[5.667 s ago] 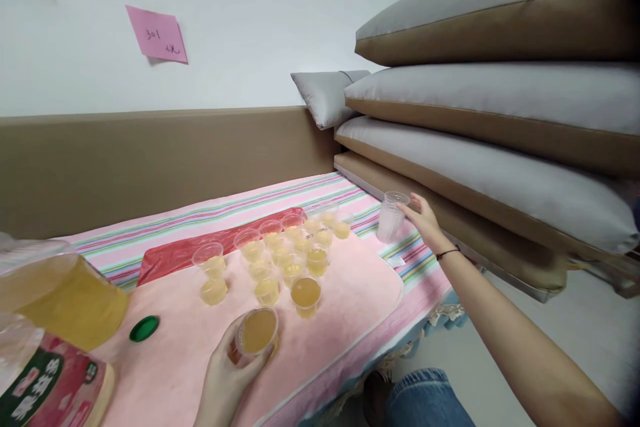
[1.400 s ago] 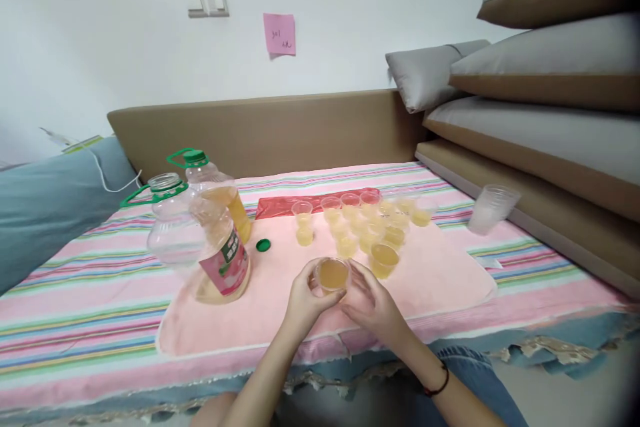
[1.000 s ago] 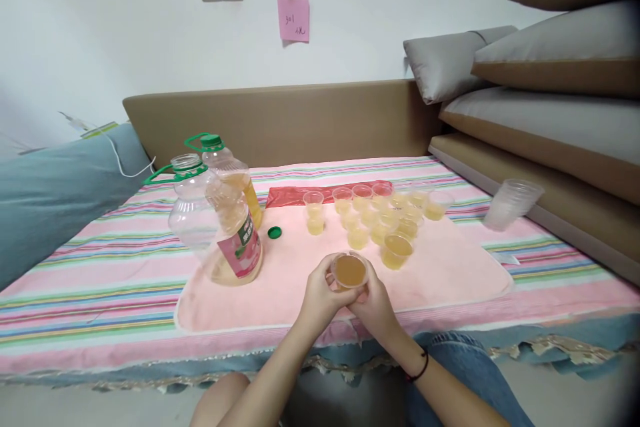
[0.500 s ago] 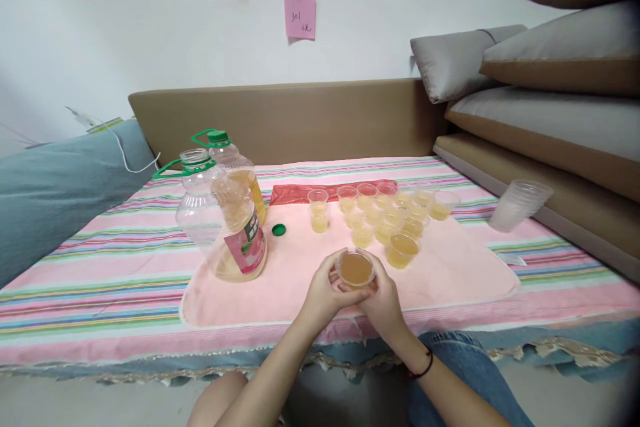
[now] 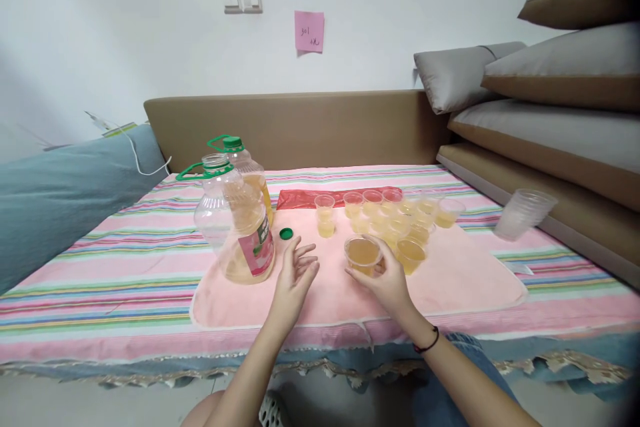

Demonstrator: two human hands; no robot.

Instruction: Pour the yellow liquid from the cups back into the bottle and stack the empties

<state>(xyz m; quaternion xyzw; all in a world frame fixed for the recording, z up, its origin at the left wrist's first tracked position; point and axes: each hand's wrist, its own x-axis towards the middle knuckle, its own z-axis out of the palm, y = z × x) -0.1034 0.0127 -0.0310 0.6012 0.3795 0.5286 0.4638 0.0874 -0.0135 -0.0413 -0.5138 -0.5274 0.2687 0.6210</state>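
Observation:
A clear plastic cup of amber liquid (image 5: 363, 252) is gripped around its side by my right hand (image 5: 387, 278), above the pink cloth (image 5: 320, 303). My left hand (image 5: 297, 273) hangs to the left of that cup with fingers apart and nothing in it. Several filled cups stand close together behind and to the right; one of them (image 5: 411, 255) is just beyond my right fingers. Another filled cup (image 5: 325, 221) stands apart at the back. On the left sits an uncapped large bottle (image 5: 256, 247) with some liquid, and a green cap (image 5: 286, 233) lies beside it.
A second bottle (image 5: 233, 142) with a green cap stands behind the first. A red plastic wrapper (image 5: 300, 199) lies at the back. Stacked, tilted cups (image 5: 525, 213) rest at the right, near piled cushions (image 5: 565, 127).
My left hand has let go of the cup and moved left, its fingers now spread. The cup stays in my right hand, nearer the other cups. The camera view has shifted slightly.

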